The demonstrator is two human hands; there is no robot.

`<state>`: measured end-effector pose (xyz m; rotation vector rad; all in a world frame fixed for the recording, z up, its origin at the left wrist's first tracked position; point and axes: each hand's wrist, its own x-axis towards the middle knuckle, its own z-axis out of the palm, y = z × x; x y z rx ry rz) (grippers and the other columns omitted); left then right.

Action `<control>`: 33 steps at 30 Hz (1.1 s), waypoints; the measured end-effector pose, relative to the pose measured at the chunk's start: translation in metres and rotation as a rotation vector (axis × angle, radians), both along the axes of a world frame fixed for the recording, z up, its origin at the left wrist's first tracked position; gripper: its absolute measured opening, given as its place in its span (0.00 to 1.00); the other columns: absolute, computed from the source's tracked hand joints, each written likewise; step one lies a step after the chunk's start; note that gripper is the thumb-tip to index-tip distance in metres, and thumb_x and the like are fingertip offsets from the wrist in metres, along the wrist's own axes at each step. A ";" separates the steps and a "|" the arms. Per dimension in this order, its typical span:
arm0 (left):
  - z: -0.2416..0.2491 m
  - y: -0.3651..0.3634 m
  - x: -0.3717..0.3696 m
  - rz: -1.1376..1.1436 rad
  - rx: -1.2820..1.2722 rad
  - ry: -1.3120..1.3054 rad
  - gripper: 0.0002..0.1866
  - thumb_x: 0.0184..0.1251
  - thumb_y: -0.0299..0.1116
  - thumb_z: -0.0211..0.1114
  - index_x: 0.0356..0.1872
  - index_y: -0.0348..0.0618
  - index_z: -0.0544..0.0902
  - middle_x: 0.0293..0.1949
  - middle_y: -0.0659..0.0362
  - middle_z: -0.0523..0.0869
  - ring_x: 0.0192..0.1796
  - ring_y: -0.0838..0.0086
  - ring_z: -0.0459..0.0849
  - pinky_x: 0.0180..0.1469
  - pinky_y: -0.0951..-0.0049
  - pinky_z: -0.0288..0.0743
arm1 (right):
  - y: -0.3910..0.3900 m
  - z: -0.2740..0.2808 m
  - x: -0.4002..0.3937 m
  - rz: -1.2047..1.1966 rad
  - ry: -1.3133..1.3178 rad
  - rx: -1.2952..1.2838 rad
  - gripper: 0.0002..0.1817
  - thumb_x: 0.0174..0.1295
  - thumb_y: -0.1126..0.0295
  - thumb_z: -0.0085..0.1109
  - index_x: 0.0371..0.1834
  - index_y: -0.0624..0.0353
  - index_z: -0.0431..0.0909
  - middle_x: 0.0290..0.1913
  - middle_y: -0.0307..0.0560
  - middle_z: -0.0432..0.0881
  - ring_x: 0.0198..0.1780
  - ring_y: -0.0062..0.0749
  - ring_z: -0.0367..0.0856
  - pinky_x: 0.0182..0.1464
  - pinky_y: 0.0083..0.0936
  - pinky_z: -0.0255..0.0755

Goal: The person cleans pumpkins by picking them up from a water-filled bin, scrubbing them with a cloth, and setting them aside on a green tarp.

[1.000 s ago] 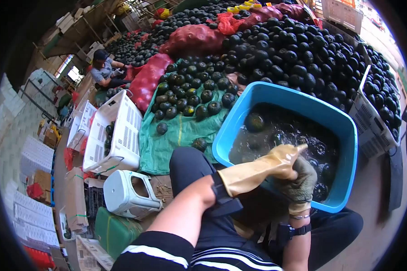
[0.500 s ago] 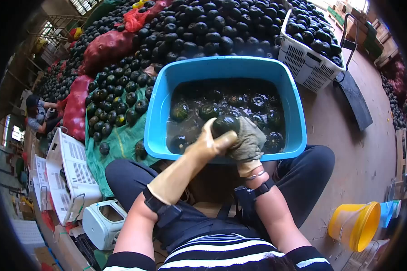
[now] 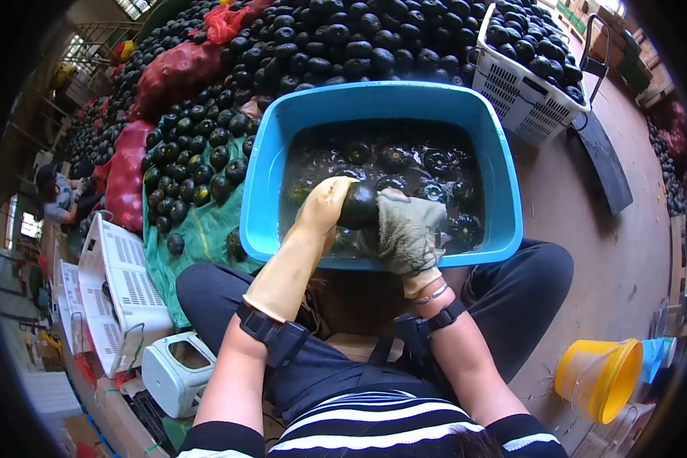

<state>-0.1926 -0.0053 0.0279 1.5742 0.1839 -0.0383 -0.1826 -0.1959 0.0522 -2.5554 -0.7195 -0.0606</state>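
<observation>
My left hand (image 3: pixel 330 202), in a cream rubber glove, grips a dark green kabocha squash (image 3: pixel 360 206) from the left. On the squash's right side presses my right hand (image 3: pixel 411 229), which wears a wet grey-green cloth mitt over a similar glove; the mitt hides its fingers. Both hands are above the near part of a blue plastic tub (image 3: pixel 382 90). Murky water fills the tub's lower part, with several more squashes (image 3: pixel 437 162) floating in it, wet and shiny.
A large heap of squashes (image 3: pixel 359 46) lies behind the tub. More squashes fill a white crate (image 3: pixel 523 114) at the back right. Red mesh sacks (image 3: pixel 177 80) and white crates (image 3: pixel 133 282) stand left, near another person (image 3: pixel 59 197). A yellow bucket (image 3: pixel 614 382) is at right.
The squash has moved slightly left and turned between my hands. My left hand has shifted left and round its side; the mitt has dropped lower on the right.
</observation>
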 end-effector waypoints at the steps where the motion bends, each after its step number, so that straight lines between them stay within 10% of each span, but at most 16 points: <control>1: -0.001 -0.002 0.001 -0.013 -0.029 0.049 0.14 0.78 0.33 0.63 0.55 0.37 0.88 0.48 0.59 0.91 0.49 0.75 0.86 0.59 0.72 0.79 | -0.001 0.000 0.001 0.061 0.032 -0.010 0.25 0.45 0.62 0.79 0.47 0.54 0.80 0.43 0.50 0.83 0.49 0.51 0.84 0.52 0.51 0.76; 8: -0.001 -0.030 0.005 -0.166 0.008 0.054 0.15 0.80 0.32 0.61 0.56 0.33 0.88 0.47 0.59 0.93 0.49 0.78 0.88 0.56 0.75 0.80 | -0.007 -0.091 0.004 0.234 0.066 0.855 0.50 0.39 0.59 0.88 0.70 0.58 0.74 0.64 0.60 0.81 0.64 0.62 0.81 0.74 0.49 0.71; 10: -0.005 -0.036 0.009 -0.015 -0.045 -0.143 0.17 0.80 0.34 0.63 0.59 0.32 0.86 0.44 0.55 0.95 0.47 0.72 0.90 0.55 0.71 0.81 | -0.006 -0.090 0.008 0.199 -0.029 0.793 0.46 0.43 0.57 0.89 0.67 0.57 0.76 0.62 0.55 0.84 0.61 0.55 0.84 0.68 0.40 0.77; 13: 0.021 -0.038 -0.016 0.018 0.884 -0.372 0.32 0.74 0.44 0.73 0.70 0.34 0.78 0.61 0.35 0.85 0.62 0.48 0.85 0.68 0.56 0.78 | -0.013 -0.068 0.015 0.177 -0.082 0.417 0.45 0.41 0.58 0.87 0.66 0.57 0.78 0.64 0.55 0.83 0.63 0.53 0.83 0.68 0.41 0.77; 18: 0.005 -0.051 -0.038 -0.093 0.896 -0.235 0.55 0.62 0.56 0.80 0.82 0.37 0.62 0.73 0.37 0.75 0.77 0.47 0.72 0.81 0.54 0.64 | -0.008 -0.079 0.018 -0.003 -0.024 0.210 0.32 0.52 0.57 0.77 0.61 0.56 0.81 0.54 0.54 0.87 0.61 0.48 0.85 0.63 0.40 0.78; 22: 0.031 -0.040 -0.036 -0.163 0.347 0.212 0.52 0.63 0.63 0.77 0.78 0.39 0.67 0.70 0.43 0.79 0.73 0.57 0.79 0.72 0.57 0.76 | -0.004 -0.059 0.006 -0.041 0.065 0.364 0.23 0.55 0.56 0.73 0.52 0.53 0.85 0.51 0.50 0.87 0.57 0.47 0.85 0.60 0.41 0.78; 24: 0.034 -0.030 -0.027 -0.290 0.018 0.369 0.45 0.65 0.69 0.71 0.72 0.44 0.75 0.54 0.52 0.89 0.51 0.65 0.91 0.43 0.68 0.85 | -0.008 -0.052 0.007 0.076 -0.143 0.291 0.21 0.51 0.57 0.75 0.47 0.54 0.87 0.50 0.51 0.88 0.55 0.48 0.86 0.61 0.41 0.76; 26: 0.025 -0.030 -0.031 -0.232 -0.479 0.408 0.39 0.74 0.75 0.57 0.58 0.46 0.86 0.40 0.61 0.91 0.29 0.70 0.89 0.21 0.82 0.71 | -0.004 -0.064 0.016 0.003 -0.164 0.262 0.17 0.52 0.56 0.74 0.41 0.53 0.87 0.44 0.50 0.86 0.53 0.50 0.85 0.56 0.44 0.77; 31: 0.011 -0.025 -0.024 -0.012 -0.569 0.451 0.40 0.78 0.74 0.51 0.69 0.50 0.83 0.48 0.60 0.93 0.44 0.67 0.93 0.35 0.69 0.88 | 0.015 -0.042 0.009 -0.071 -0.205 0.063 0.16 0.58 0.60 0.70 0.46 0.54 0.85 0.41 0.47 0.84 0.39 0.44 0.86 0.39 0.43 0.79; 33: 0.018 -0.042 -0.030 -0.039 -0.492 0.331 0.34 0.83 0.67 0.51 0.67 0.49 0.83 0.54 0.57 0.91 0.54 0.62 0.91 0.49 0.55 0.91 | 0.028 -0.021 -0.014 -0.271 -0.449 -0.591 0.10 0.66 0.66 0.63 0.49 0.53 0.81 0.39 0.39 0.82 0.35 0.33 0.83 0.34 0.35 0.77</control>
